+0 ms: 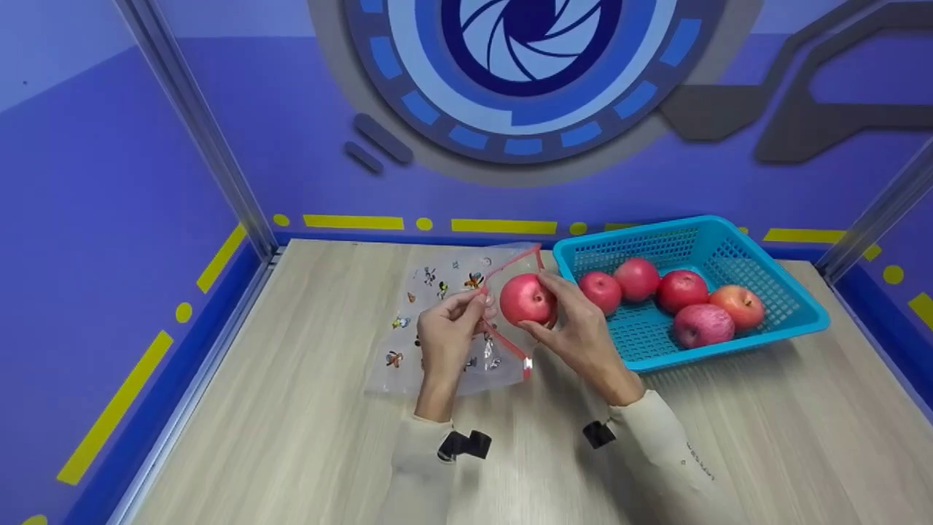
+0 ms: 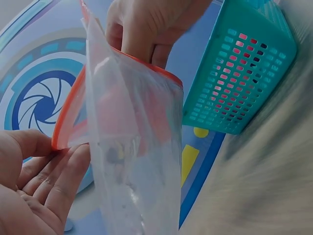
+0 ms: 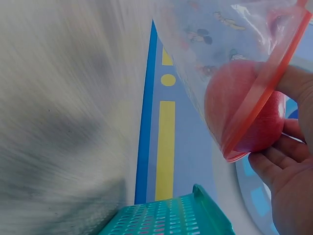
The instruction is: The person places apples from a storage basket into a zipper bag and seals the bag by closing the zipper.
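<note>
A clear zip bag (image 1: 452,364) printed with small cartoon figures has a red-orange zip edge, spread apart at its mouth. My left hand (image 1: 448,332) pinches that edge between thumb and fingers, as the left wrist view also shows. In my right hand (image 1: 579,335) is a red apple (image 1: 526,299), gripped between thumb and fingers at the bag's mouth. The right wrist view shows the apple (image 3: 244,107) partly behind the clear plastic and the zip edge, with the right fingers (image 3: 281,161) around its outer side.
A turquoise basket (image 1: 729,354) with several red apples (image 1: 703,325) stands to the right of the bag, near the back wall. Beneath everything is a pale wooden table (image 1: 306,350). Blue printed panels (image 1: 255,109) enclose it at the back and sides.
</note>
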A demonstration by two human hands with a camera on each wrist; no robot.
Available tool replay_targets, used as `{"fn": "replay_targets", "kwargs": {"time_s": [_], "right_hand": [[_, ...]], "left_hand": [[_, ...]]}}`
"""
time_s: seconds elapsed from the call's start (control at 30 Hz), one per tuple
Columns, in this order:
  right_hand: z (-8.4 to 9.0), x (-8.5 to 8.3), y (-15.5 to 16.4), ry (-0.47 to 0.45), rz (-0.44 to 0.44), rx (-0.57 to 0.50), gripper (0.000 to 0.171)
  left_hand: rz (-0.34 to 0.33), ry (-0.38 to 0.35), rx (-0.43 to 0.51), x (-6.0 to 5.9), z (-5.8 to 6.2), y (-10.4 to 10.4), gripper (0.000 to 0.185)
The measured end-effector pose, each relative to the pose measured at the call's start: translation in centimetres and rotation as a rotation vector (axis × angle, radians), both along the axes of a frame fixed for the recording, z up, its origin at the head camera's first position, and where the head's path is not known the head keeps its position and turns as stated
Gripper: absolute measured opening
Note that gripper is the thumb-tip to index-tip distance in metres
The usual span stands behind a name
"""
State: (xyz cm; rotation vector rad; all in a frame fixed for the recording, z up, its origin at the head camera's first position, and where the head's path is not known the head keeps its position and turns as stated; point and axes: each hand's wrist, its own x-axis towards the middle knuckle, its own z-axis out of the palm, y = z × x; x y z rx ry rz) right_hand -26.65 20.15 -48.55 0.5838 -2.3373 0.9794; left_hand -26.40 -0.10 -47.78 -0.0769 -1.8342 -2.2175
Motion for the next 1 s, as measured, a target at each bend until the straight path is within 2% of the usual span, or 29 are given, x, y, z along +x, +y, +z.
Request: {"fn": "replay_targets", "kwargs": {"time_s": [0.2,0.37,0.5,0.6,0.7,1.0], "right_hand": [[0.1,0.2,0.2,-0.007,-0.002,0.016,0.074],[0.0,0.4,0.9,-0.028,-0.026,0.002,0.066],[-0.2,0.5,1.3,-0.126,-0.041,0.008,0.062],[-0.5,0.6,1.5,-0.226,-0.047,0.031,0.06],[-0.6,0.6,1.6,-0.283,-0.038,0.047,0.058],[-0.6,0.7,1.9,-0.283,-0.037,0.015,0.054]], "left_hand": [[0.005,-0.018,0.024,0.0,0.2,0.2,0.013],[0.035,-0.02,-0.016,0.1,0.0,0.2,0.012],[0.055,-0.02,-0.036,0.1,0.1,0.0,0.011],[0.044,-0.02,-0.032,0.1,0.0,0.0,0.011],[0.028,-0.02,-0.021,0.1,0.0,-0.1,0.011],[0.028,0.01,-0.005,0.1,0.1,-0.3,0.012]]}}
